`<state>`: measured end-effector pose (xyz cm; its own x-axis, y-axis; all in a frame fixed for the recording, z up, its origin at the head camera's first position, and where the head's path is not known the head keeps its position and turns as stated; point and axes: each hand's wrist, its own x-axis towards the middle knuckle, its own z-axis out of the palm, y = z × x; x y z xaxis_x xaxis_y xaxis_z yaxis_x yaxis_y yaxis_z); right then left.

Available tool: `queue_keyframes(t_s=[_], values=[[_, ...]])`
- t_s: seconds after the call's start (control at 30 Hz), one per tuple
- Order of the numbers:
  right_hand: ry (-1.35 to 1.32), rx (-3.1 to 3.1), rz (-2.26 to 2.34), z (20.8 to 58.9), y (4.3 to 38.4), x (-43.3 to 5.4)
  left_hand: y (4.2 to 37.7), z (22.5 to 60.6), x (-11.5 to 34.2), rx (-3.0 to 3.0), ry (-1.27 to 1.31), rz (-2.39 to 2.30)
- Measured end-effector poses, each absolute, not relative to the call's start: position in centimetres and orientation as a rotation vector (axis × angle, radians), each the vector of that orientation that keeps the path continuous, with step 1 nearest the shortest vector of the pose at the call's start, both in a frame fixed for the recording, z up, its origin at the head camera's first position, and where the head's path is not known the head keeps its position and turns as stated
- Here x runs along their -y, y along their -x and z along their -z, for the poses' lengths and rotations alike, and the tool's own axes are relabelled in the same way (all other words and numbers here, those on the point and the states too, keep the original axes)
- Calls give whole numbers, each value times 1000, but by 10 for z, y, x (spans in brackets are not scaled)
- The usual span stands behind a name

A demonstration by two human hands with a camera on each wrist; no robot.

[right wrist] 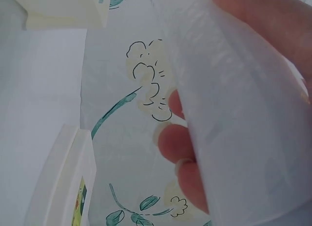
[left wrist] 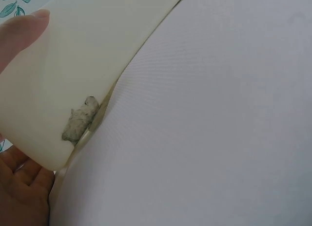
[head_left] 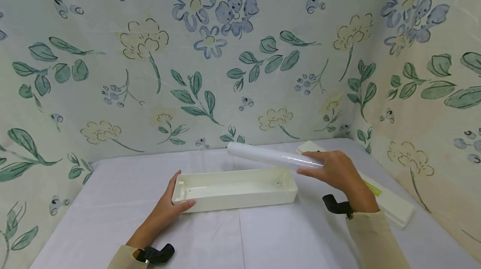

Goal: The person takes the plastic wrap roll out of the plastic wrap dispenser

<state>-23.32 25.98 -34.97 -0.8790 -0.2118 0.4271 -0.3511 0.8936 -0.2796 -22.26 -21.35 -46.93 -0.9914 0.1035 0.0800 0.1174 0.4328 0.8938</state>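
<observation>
An open cream plastic box (head_left: 240, 202), long and narrow, lies on the table. My left hand (head_left: 170, 204) grips its left end, thumb on the front wall and fingers behind the end. In the left wrist view the box's outer wall (left wrist: 63, 75) carries a grey, crumpled patch (left wrist: 80, 121) near its bottom edge. A roll of cling film (head_left: 270, 156) is held up by my right hand (head_left: 338, 175), which grips its right end. The roll slants above the box's back right part, its far end pointing left. In the right wrist view, fingers curl round the film roll (right wrist: 243, 114).
A long cream lid (head_left: 398, 204) with a yellow-green label (head_left: 373, 187) lies at the right, partly behind my right hand and forearm. White cloth (head_left: 210, 239) covers the table. Flower-patterned fabric (head_left: 225, 93) rises behind it and at the sides.
</observation>
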Motion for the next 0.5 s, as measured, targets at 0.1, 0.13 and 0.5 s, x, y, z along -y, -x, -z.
queue_keyframes(t_s=[0.1, 0.13, 0.5], values=[[-398, 2675, -499, 351, 234, -263, 223, 469, 214, 2651, 214, 1637], [-392, 2679, -500, 351, 234, -264, 223, 469, 214, 2651, 215, 1631], [-358, 2688, -494, 351, 236, -270, 225, 471, 215, 2660, 201, 1663]])
